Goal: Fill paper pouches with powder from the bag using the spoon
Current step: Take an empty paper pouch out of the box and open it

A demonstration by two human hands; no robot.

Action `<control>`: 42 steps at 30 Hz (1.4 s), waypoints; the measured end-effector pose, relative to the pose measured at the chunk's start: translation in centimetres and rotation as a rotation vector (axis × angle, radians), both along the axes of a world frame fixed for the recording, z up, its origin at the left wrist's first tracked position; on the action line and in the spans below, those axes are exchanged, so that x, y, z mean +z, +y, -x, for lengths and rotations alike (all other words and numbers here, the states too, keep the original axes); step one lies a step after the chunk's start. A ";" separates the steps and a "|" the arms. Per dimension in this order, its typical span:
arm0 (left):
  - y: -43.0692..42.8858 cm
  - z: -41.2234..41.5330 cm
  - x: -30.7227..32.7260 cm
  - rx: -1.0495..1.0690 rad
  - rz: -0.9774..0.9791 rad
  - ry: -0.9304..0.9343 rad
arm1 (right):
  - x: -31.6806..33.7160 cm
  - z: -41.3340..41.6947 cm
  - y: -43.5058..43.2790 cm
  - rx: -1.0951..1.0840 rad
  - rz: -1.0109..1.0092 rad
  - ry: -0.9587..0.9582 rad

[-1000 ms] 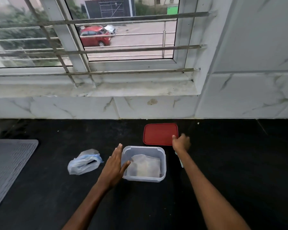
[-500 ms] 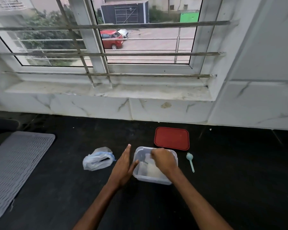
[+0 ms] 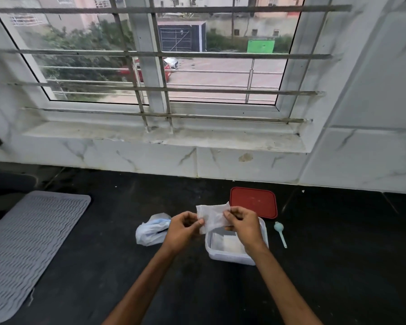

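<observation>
Left hand (image 3: 182,227) and right hand (image 3: 243,225) pinch paper pouch (image 3: 212,215) above clear tub (image 3: 232,253); spoon (image 3: 280,233) beside tub.

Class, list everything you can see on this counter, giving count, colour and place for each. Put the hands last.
Paper pouch: one, white, held above the container.
Container: one, clear, on the black counter, with spare pouches inside.
Lid: one, red, behind the container.
Spoon: one, pale blue, right of the container.
Bag: one, white and blue, left of the container.
Mat: one, grey, far left.
Left hand: pinches the pouch's left edge.
Right hand: pinches its right edge.
</observation>
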State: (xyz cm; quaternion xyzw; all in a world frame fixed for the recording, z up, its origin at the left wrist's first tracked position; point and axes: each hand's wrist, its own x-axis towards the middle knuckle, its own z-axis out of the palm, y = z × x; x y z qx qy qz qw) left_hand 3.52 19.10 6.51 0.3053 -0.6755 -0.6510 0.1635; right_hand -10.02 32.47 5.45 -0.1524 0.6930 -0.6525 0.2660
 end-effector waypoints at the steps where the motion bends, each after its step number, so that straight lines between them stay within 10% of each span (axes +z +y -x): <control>1: -0.2 -0.4 0.1 0.014 -0.010 -0.004 | -0.1 -0.5 -0.2 -0.030 -0.011 0.012; 8: -1.5 -3.4 0.3 0.156 0.018 -0.004 | 1.7 -5.3 -1.6 -0.139 -0.120 0.598; 12: -1.4 -4.3 0.9 0.040 0.057 0.027 | 2.5 -8.3 -3.8 0.188 -0.179 0.487; 24: -3.9 -7.4 0.8 -0.216 -0.041 0.024 | 2.1 -9.9 -4.2 0.289 -0.120 0.130; 42: -3.2 -7.1 0.8 -0.138 -0.024 0.026 | 2.7 -9.6 -4.1 0.249 -0.179 0.143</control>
